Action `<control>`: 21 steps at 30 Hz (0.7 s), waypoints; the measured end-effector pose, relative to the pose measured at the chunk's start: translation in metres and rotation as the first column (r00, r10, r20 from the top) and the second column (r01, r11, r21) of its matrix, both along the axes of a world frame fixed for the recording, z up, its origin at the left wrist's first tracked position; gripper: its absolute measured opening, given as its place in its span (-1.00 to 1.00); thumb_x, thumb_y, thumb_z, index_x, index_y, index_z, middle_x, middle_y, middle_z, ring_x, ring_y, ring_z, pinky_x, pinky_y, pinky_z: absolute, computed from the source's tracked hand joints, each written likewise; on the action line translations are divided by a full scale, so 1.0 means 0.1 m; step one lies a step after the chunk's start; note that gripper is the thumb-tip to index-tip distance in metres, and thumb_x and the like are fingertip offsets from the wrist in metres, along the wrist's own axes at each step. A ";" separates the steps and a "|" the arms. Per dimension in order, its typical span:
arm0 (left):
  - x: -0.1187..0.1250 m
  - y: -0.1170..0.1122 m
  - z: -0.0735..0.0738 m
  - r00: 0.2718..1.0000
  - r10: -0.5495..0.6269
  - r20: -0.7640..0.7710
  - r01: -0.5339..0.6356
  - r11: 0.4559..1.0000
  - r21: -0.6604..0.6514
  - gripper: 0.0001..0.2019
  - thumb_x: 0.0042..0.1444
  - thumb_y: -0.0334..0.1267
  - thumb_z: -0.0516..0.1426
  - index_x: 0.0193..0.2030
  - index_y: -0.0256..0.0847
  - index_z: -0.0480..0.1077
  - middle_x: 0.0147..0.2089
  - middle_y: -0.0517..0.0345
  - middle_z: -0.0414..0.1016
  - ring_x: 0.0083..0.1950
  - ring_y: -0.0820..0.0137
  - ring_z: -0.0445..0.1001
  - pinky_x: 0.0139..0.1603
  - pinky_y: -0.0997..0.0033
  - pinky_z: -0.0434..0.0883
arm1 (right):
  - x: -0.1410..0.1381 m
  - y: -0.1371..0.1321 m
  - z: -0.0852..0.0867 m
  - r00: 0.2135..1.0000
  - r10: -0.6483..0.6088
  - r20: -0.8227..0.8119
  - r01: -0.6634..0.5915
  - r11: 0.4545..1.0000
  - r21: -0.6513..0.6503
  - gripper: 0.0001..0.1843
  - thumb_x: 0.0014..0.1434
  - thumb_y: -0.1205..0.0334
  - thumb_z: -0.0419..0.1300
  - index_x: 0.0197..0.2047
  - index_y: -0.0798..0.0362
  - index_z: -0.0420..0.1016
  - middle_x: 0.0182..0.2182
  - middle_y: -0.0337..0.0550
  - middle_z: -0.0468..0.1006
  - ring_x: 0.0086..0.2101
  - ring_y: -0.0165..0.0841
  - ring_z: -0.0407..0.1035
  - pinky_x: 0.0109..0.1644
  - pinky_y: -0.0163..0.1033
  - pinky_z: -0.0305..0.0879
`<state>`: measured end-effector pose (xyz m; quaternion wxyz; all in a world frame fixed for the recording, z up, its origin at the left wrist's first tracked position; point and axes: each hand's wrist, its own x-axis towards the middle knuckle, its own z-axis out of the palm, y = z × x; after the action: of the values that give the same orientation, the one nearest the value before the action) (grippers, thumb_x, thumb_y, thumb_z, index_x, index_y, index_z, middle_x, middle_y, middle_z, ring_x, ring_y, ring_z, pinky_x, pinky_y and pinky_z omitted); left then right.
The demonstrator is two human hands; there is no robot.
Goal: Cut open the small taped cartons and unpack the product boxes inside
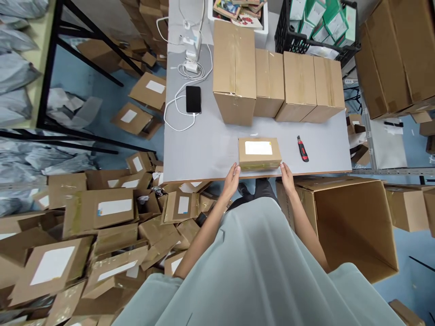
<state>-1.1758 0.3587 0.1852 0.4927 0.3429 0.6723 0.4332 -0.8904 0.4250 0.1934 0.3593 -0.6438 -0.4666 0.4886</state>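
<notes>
A small taped cardboard box (259, 161) with a white label lies near the front edge of the grey table. My left hand (232, 180) is at its left front corner, fingers stretched out. On the opposite side, my right hand (287, 178) is beside the right front corner, its fingers also extended. Whether the fingertips touch the box or stop just short, I cannot tell. To the right of the box rests a red and black box cutter (302, 149).
Several closed cartons (234, 68) stand along the back of the table (193, 154). A black phone (193, 99) lies left, plugged into a white cable. Behind are a black crate (292, 40) and a white bin. A large open carton (353, 226) is at right; discarded boxes (112, 240) crowd the left floor.
</notes>
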 end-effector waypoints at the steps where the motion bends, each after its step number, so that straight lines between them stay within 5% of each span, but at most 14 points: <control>1: -0.01 0.02 0.06 1.000 0.010 0.008 -0.010 1.000 0.028 -0.17 0.49 0.40 0.03 0.65 -0.13 0.28 0.61 -0.18 0.39 0.67 -0.02 0.30 0.67 -0.07 0.27 | 0.01 0.03 0.06 1.000 0.000 0.005 0.000 1.000 0.005 -0.01 0.36 -0.54 0.17 0.52 0.05 0.49 0.54 0.10 0.41 0.58 0.03 0.17 0.69 0.19 0.02; 5: -0.08 0.16 0.25 0.999 0.032 0.038 -0.037 0.988 0.149 -0.22 0.53 0.37 -0.01 0.65 -0.08 0.28 0.62 -0.11 0.38 0.68 0.03 0.28 0.68 -0.06 0.26 | -0.03 0.17 0.26 0.999 0.034 -0.036 -0.033 0.998 0.050 -0.07 0.42 -0.50 0.13 0.55 0.00 0.47 0.56 0.01 0.39 0.58 -0.06 0.17 0.69 0.12 0.06; 9: -0.15 0.27 0.29 0.998 0.059 0.020 -0.061 0.990 0.130 -0.27 0.53 0.37 0.01 0.60 -0.04 0.34 0.65 -0.06 0.33 0.71 0.06 0.21 0.72 -0.04 0.18 | -0.13 0.24 0.26 0.996 0.036 -0.079 -0.035 0.999 0.024 -0.07 0.40 -0.51 0.15 0.55 -0.03 0.45 0.55 0.00 0.42 0.56 -0.05 0.22 0.68 0.16 0.08; 21: -0.25 0.11 -0.14 0.998 0.047 0.028 -0.047 0.999 -0.027 -0.11 0.49 0.47 -0.13 0.61 -0.19 0.30 0.66 -0.27 0.28 0.67 -0.08 0.28 0.59 -0.18 0.36 | -0.04 0.02 -0.18 0.989 -0.067 -0.133 0.044 0.985 -0.167 -0.15 0.36 -0.42 0.20 0.48 -0.04 0.51 0.48 0.08 0.50 0.50 -0.01 0.33 0.60 0.23 0.21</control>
<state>-1.2008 0.3695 0.1711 0.4964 0.3141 0.6788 0.4405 -0.8945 0.4273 0.1750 0.3503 -0.6485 -0.3809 0.5582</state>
